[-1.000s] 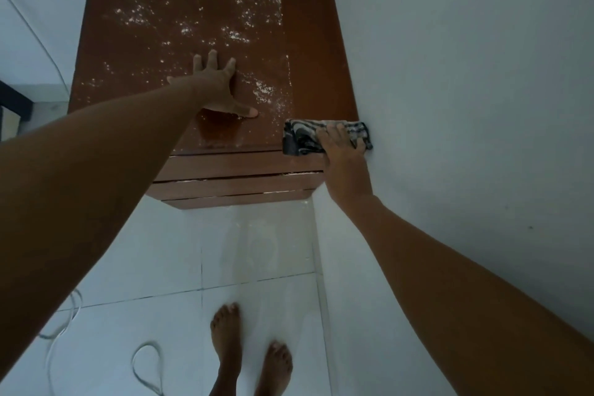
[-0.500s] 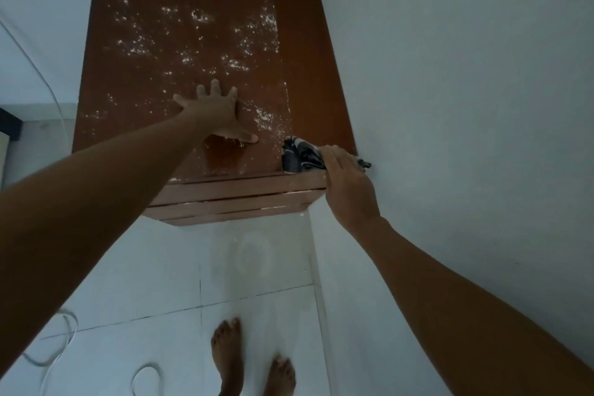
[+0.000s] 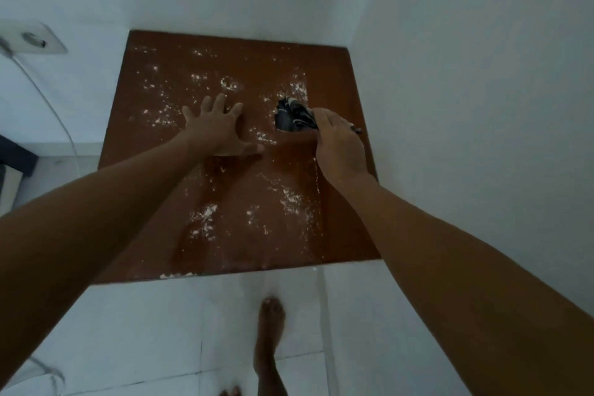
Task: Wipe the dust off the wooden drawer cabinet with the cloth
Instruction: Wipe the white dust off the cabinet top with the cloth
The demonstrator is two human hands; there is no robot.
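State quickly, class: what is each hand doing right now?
Left hand: open, fingers spread, flat on the cabinet top.
Right hand: gripping the cloth.

The brown wooden cabinet (image 3: 337, 80) stands in a wall corner, its top speckled with white dust (image 3: 202, 219). A bunched dark patterned cloth (image 3: 293, 116) lies on its right-centre.

Left hand (image 3: 216, 130): arm extended forward, palm down, fingers straight and spread, thumb out to the right. Right hand (image 3: 337, 145): arm extended forward, back of hand up, fingers curled round a dark patterned cloth (image 3: 294, 116). Both forearms bare; one bare foot (image 3: 269, 328) below.
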